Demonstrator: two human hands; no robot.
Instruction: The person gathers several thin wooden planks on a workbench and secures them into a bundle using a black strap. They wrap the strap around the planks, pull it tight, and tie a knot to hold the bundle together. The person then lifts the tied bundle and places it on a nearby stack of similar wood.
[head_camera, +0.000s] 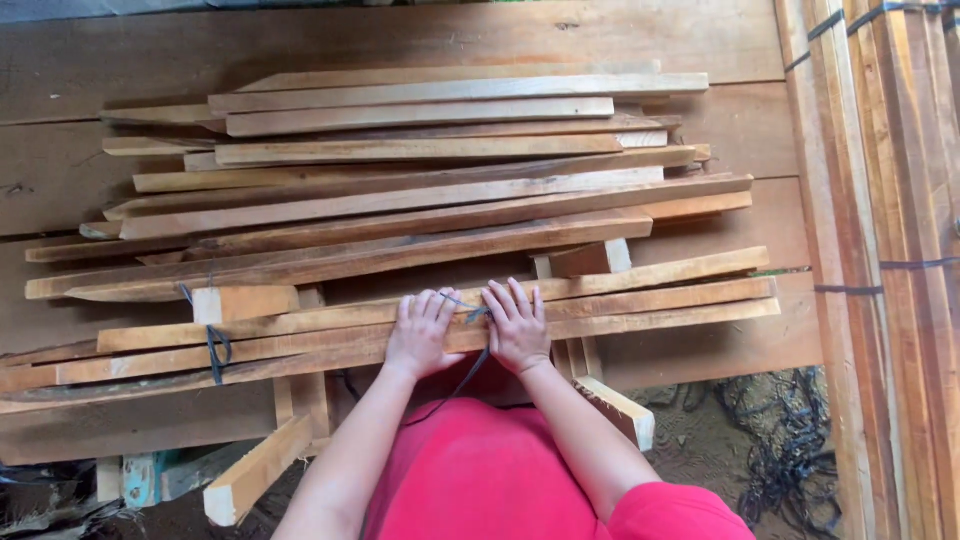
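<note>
Red sleeves frame both hands: left hand (422, 332) and right hand (517, 325) press flat, fingers spread, on a bundle of pale slats (640, 300) across wooden supports, pinching a dark strap (470, 316) whose knot is hidden.

The dark strap (470, 345) runs under both hands, so how it crosses the slat bundle (620, 300) there is hidden; whether the fingers (430, 305) pinch it cannot be told. The person's red top (480, 470) is cut off by the bottom edge. The strapped timber stack (880, 250) on the right runs out past the top and bottom edges. The tangle of dark cord (790, 450) on the ground is too fine to make out. The bundle's left ends leave the picture.
</note>
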